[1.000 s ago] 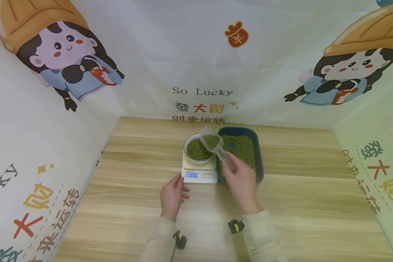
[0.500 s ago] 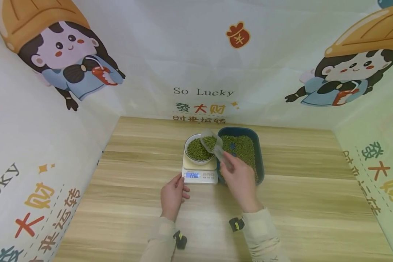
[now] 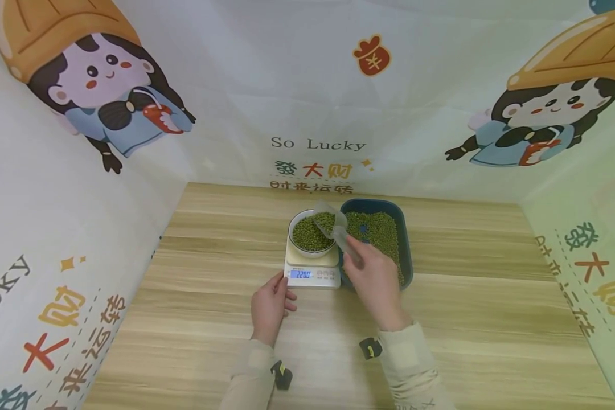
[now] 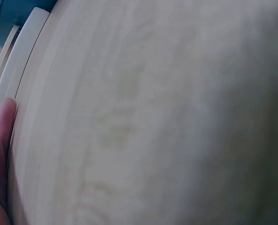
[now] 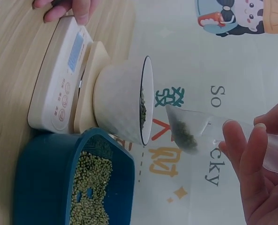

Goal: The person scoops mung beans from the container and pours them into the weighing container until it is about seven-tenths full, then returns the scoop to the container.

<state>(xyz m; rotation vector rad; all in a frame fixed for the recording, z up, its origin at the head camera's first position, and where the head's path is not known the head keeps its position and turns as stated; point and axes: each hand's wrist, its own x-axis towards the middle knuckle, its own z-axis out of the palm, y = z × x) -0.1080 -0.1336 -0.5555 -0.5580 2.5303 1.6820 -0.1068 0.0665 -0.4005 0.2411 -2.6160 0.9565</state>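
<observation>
My right hand (image 3: 375, 285) grips the handle of a clear plastic scoop (image 5: 185, 129) with some green mung beans in it. The scoop hangs tilted over the right side of a white, dark-rimmed bowl (image 5: 122, 101), apart from its rim. Mung beans (image 3: 307, 234) fill much of the bowl, which stands on a white kitchen scale (image 3: 312, 279) whose lit display reads about 220.0. At the scale's front left corner is my left hand (image 3: 269, 307), with loosely bent fingers and fingertips touching its edge. Only some of its fingers (image 4: 6, 119) show in the left wrist view.
A dark blue tub (image 3: 408, 256) of mung beans stands close against the scale's right side, with bits of its bottom showing through the beans. The wooden table (image 3: 210, 256) is bordered by printed cloth walls (image 3: 236, 85) at the back and both sides.
The scoop has come slightly lower and tilted a little more over the bowl, my right hand shifting with it. My left hand and the scale stay put; the display reads the same.
</observation>
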